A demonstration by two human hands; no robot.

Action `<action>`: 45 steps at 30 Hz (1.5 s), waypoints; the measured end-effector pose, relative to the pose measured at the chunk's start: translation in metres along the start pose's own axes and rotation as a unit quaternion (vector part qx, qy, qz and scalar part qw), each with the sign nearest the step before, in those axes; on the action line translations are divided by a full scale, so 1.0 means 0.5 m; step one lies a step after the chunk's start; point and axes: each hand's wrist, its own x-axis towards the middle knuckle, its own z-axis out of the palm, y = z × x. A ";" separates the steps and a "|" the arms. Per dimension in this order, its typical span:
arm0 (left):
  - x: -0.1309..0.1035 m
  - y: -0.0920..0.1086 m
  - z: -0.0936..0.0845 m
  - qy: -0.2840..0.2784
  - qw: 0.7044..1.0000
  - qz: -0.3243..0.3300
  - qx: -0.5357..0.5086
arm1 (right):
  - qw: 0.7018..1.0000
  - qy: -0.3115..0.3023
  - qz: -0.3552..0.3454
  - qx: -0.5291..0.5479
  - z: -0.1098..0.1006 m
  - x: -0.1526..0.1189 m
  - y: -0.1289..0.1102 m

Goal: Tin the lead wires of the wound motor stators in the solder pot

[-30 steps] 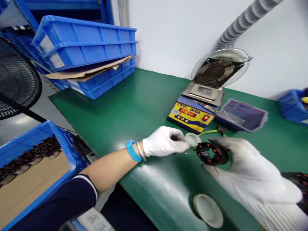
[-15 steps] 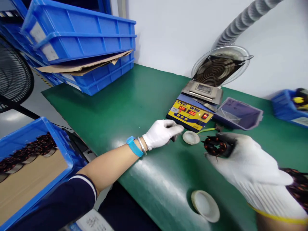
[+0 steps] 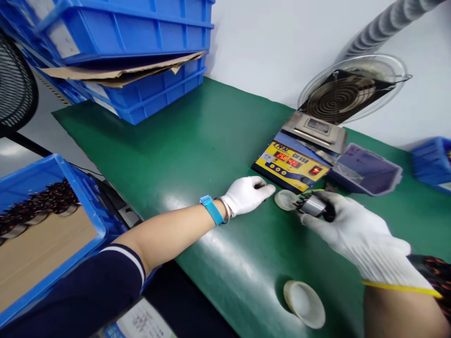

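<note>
On green bench by white wall, right hand grips coil; left hand lies loose.

Counter: dark green, glossy, with pale glare patches
Left hand: white glove; bright blue wristband and silver bangle at the wrist
Right hand: white knit glove, yellow cuff edge
Part in right hand: silver-grey metal with black
Small dish: off-white
Lower dish: off-white
Heater unit: yellow and blue panel, red digits
Stacked crates: bright blue, brown cardboard between
Sleeve: navy, white stripe at the hem
</note>
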 end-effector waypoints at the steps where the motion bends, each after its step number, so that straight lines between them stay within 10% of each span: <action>1: 0.000 0.000 0.000 -0.001 1.000 -0.002 0.001 | 1.000 -0.003 0.004 0.004 -0.003 0.002 -0.001; 8: 0.001 -0.002 0.001 0.001 1.000 0.005 0.003 | 0.992 0.042 0.082 0.088 -0.024 -0.010 -0.007; 16: 0.000 0.001 -0.001 -0.001 1.000 0.006 0.009 | 0.962 0.179 -0.099 -0.180 0.004 -0.032 -0.035; 23: 0.000 0.001 0.002 0.013 0.999 0.020 0.028 | 0.954 0.232 -0.072 -0.174 -0.032 -0.034 -0.042; 32: 0.006 -0.009 0.008 0.025 0.999 0.023 -0.001 | 0.960 0.229 0.057 -0.153 -0.233 0.212 -0.071; 45: 0.010 -0.015 0.011 0.010 0.999 0.013 0.046 | 0.980 0.128 0.085 -0.127 -0.268 0.291 -0.107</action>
